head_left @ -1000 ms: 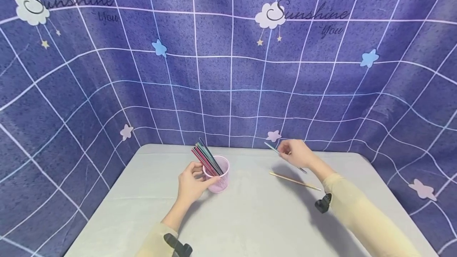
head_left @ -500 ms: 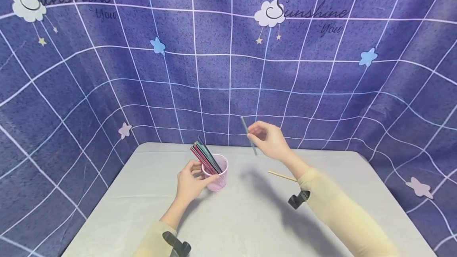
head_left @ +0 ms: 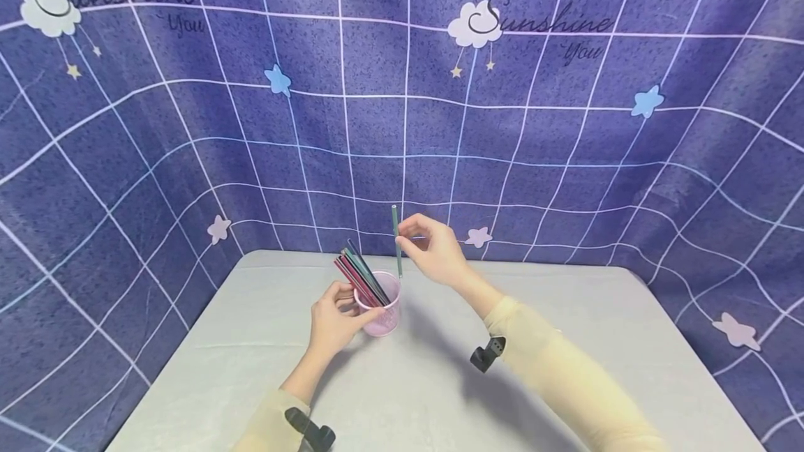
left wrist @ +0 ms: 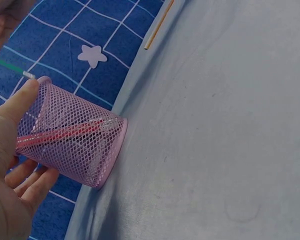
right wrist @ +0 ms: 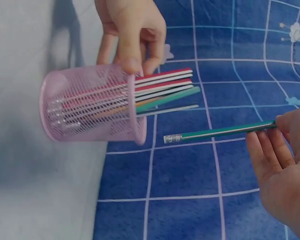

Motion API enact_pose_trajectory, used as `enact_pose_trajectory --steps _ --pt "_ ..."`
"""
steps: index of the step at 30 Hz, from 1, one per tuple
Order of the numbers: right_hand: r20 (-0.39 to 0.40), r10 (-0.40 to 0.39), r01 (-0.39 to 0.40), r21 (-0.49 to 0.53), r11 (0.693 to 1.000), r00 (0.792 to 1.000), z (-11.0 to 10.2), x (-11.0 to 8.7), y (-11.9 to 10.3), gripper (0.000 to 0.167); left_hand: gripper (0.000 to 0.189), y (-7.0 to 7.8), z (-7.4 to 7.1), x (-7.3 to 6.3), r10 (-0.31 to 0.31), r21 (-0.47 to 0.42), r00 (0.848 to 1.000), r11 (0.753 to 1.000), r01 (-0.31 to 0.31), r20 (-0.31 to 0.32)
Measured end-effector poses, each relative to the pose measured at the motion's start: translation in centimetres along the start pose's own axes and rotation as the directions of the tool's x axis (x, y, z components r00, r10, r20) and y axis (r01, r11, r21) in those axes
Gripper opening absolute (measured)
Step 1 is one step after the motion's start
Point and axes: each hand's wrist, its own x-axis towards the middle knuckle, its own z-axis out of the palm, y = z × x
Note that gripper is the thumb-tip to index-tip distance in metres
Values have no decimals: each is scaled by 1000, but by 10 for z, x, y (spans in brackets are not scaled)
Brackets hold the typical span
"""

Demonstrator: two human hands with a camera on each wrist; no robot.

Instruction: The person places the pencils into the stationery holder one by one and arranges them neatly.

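A pink mesh pencil cup [head_left: 388, 318] stands upright on the table, and my left hand [head_left: 336, 323] grips its left side, thumb in front at the rim. Several pencils [head_left: 362, 279], red, green and dark, lean left inside the cup. My right hand [head_left: 435, 248] pinches a green pencil [head_left: 395, 220] just above the cup's right rim. That pencil is nearly upright, its eraser end [right wrist: 173, 138] pointing down toward the cup's mouth and apart from it in the right wrist view. Part of the cup's left side is hidden by my left fingers.
A yellow pencil [left wrist: 159, 25] lies on the table to the right; my right arm hides most of it in the head view. Behind the table's back edge hangs a blue gridded curtain [head_left: 377, 124]. Dark wrist cameras [head_left: 488, 353] sit on both sleeves.
My right hand has carried the green pencil leftward from above the yellow pencil to the cup, turning it from slanted to nearly upright. My left hand has stayed on the cup.
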Motion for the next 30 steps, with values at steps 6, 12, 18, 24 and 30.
enact_pose_trajectory --steps 6,12,18,24,30 --pt "36 -3 4 -38 999 999 21 2 11 12 64 -1 0 0 3 -1 1000 1000 -3 4" --pt "61 2 2 -55 998 998 38 1 20 10 63 -1 1 1 7 -5 1000 1000 -7 1" --pt "101 30 -22 -73 997 994 53 -1 26 9 63 0 1 0 11 -9 1000 1000 -11 -3" --pt "130 41 -24 -131 991 991 64 -3 30 8 63 1 -1 0 17 13 1000 1000 -17 4" --pt "134 39 -13 -186 982 990 72 -4 36 7 64 -1 -1 0 16 21 1000 1000 -16 5"
